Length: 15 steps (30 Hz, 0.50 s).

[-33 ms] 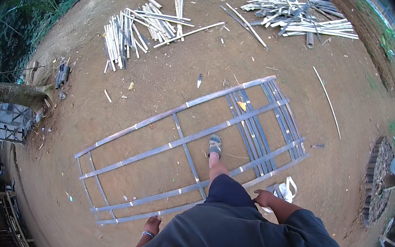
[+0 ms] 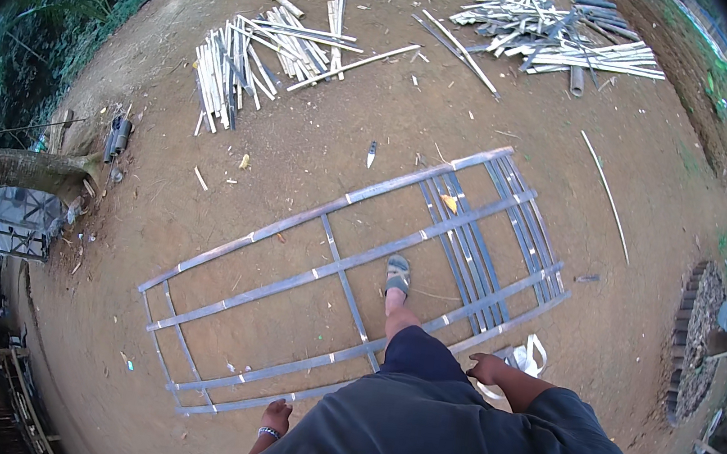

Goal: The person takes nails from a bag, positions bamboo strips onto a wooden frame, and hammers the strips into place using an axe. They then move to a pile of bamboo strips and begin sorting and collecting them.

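My left hand (image 2: 277, 415) hangs just outside the near edge of a slatted bamboo frame (image 2: 280, 297) lying on the ground. Its fingers look loosely bent and apart, and nothing shows in them. On the other side of my body, my right hand (image 2: 486, 367) is held low with its fingers partly stretched and no object visible in it. Beside it, on the ground past the frame's near edge, lies a white bag (image 2: 535, 355). One sandalled foot (image 2: 397, 275) stands inside the frame, between its long rails. Several dark cross slats (image 2: 470, 249) lie close together toward the right end.
A knife (image 2: 372, 154) lies beyond the frame. Farther off are a pile of pale split slats (image 2: 235, 75) and a larger bamboo pile (image 2: 550, 37). One long thin strip (image 2: 605, 195) lies at right. A tree trunk (image 2: 16, 173) stands at left, a round edged bed (image 2: 694, 345) at right.
The view has shifted very slightly, so the ground and piles sit a little lower and farther right. My hands stay in nearly the same place.
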Available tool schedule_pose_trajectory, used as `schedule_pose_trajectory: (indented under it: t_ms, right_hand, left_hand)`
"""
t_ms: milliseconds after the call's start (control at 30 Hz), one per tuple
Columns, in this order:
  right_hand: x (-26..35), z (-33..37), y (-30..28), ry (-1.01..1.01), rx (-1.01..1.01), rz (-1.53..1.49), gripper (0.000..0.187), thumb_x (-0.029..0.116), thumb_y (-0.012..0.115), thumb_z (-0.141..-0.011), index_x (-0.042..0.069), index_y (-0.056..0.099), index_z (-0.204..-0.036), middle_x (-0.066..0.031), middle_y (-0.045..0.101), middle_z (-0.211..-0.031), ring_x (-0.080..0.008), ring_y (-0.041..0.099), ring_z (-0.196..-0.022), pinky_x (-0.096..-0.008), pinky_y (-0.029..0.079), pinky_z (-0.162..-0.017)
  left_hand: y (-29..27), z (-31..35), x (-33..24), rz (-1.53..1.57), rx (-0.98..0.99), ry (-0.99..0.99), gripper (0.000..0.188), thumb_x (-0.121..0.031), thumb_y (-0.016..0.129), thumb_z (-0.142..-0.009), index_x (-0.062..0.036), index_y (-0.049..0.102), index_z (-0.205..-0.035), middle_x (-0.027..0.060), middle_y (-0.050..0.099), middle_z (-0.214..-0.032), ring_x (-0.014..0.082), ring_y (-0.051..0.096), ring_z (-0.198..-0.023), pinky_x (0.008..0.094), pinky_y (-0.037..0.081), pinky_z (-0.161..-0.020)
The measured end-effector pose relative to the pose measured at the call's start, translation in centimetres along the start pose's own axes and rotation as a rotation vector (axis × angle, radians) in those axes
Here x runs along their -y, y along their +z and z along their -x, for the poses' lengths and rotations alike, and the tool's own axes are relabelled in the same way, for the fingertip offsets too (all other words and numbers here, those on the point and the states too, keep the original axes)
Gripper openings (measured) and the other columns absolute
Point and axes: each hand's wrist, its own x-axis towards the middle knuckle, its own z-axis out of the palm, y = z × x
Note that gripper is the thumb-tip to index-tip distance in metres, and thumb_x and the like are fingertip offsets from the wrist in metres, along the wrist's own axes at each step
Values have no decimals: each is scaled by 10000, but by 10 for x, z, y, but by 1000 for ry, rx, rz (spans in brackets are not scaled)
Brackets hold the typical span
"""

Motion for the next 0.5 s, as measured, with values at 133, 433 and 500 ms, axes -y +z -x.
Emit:
schedule_pose_trajectory:
  t_ms: [133,433,500]
  right_hand:
    - [31,-38,-129,148,68,34,467,414,558,-982,132,659,-1340,-199,529,-1487,-407,529,-1333,-447,444,-1106]
    - [91,-146,-344,-38,-249,-227,608,360,623,-932,-32,549,-1390,-255,641,-1293,-382,623,-1195,-427,493,-1024]
    - [55,-176,-335,-166,-294,82,597,356,619,-935,-36,555,-1381,-256,644,-1287,-375,636,-1175,-427,498,-1013]
  left_hand:
    - [-48,-41,-38,-65,-16,-248,403,-451,539,-1000,-149,779,-1114,176,740,-1142,355,678,-1114,411,490,-1028]
    - [-83,-114,-235,285,-261,-307,494,-483,583,-1003,-35,726,-1155,165,755,-1012,305,719,-990,385,544,-887]
    - [-85,-135,-255,373,-342,-255,500,-470,589,-1004,-24,696,-1206,179,745,-1064,306,719,-990,384,547,-885]
